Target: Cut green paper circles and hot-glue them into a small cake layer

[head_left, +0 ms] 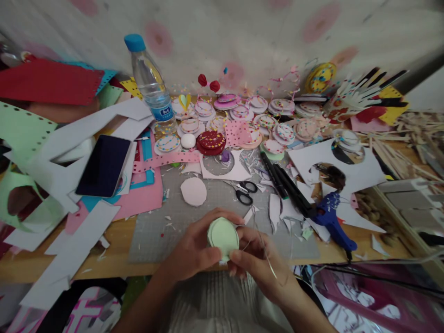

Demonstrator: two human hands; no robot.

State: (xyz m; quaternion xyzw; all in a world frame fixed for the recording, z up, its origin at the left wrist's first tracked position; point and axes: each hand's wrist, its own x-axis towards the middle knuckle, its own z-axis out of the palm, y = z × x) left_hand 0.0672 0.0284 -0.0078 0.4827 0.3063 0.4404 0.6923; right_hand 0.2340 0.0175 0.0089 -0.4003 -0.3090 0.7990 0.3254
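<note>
Between my two hands I hold a pale green paper disc (225, 237) with a layered, slightly uneven rim, just above the table's front edge. My left hand (198, 247) grips its left side, thumb on the face and fingers curled behind. From the right, my right hand (258, 254) pinches the disc's lower edge. A thin, shiny wire or thread (268, 259) loops out around my right hand; where it joins the disc I cannot tell. Beyond my hands, a pale pink-white paper disc (193, 192) lies flat on the grey cutting mat (152, 236).
Black-handled scissors (244, 190), dark pens (277, 175) and a blue glue gun (333, 222) lie to the right. Several decorated paper discs (211, 142) crowd the back. A water bottle (149, 83) and a phone (104, 165) are at left, among paper scraps. A brush holder (342, 108) stands back right.
</note>
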